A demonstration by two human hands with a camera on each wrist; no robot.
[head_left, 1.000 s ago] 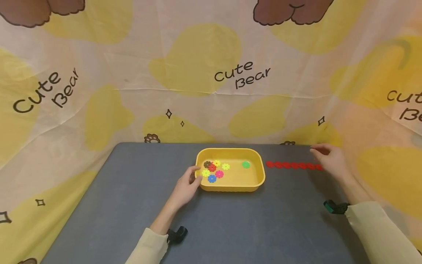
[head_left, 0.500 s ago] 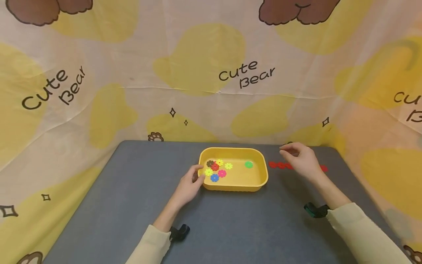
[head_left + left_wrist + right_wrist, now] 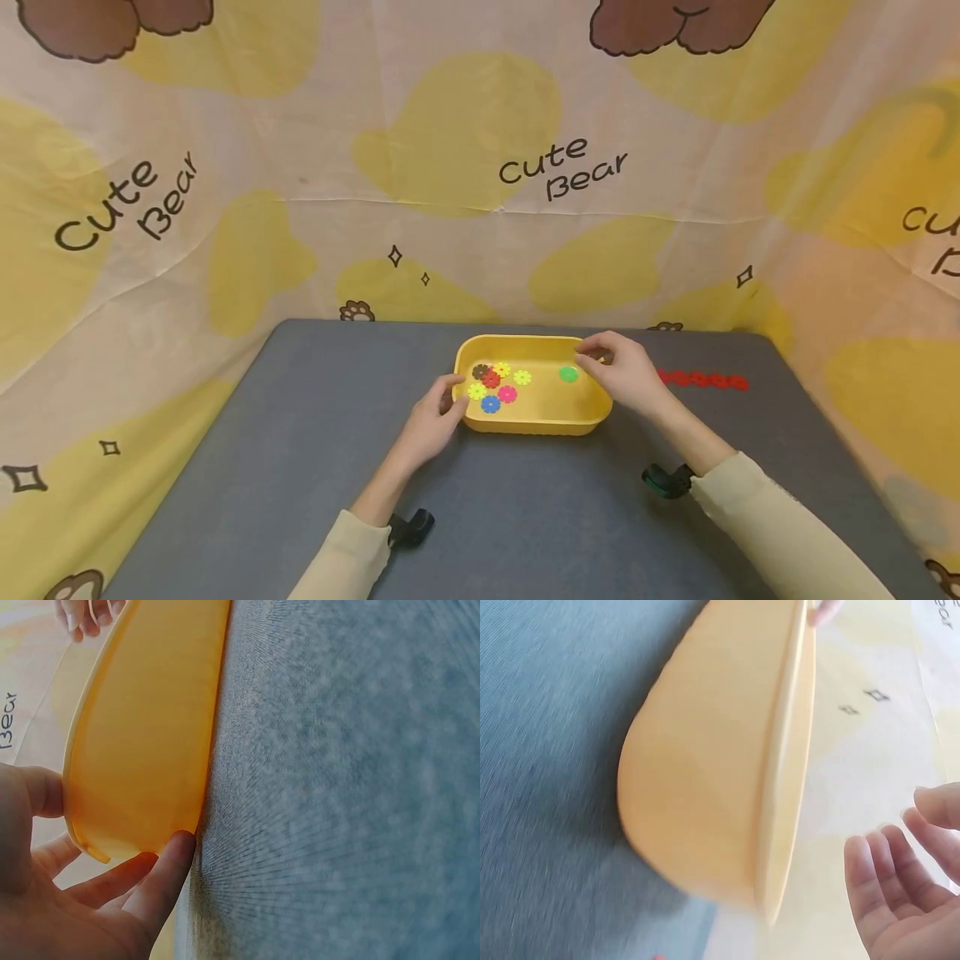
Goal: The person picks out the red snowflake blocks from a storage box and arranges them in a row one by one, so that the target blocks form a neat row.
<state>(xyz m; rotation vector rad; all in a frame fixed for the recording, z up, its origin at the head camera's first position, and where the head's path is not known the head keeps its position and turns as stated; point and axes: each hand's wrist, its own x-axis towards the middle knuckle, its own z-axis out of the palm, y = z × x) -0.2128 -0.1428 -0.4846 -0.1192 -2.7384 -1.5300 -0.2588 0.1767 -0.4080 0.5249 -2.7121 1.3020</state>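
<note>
A yellow plastic tub (image 3: pixel 534 429) stands on the table with several flower-shaped plastic discs inside. A blue disc (image 3: pixel 491 404), a pink disc (image 3: pixel 507 394) and a red disc (image 3: pixel 491 379) are among those at its left; a green disc (image 3: pixel 568 374) lies alone at the right. My left hand (image 3: pixel 432 421) holds the tub's left end, thumb at the rim and fingers against the outer wall (image 3: pixel 142 735). My right hand (image 3: pixel 622 371) hovers over the tub's right end, fingers loosely bent with nothing between them in the right wrist view.
A row of red discs (image 3: pixel 699 380) lies on the dark grey table (image 3: pixel 345 392) right of the tub, its left end hidden behind my right hand. A printed cloth (image 3: pixel 450 125) hangs behind and along the sides of the table.
My right hand has moved left from the far end of the red row to above the tub's right end. My left hand has stayed at the tub.
</note>
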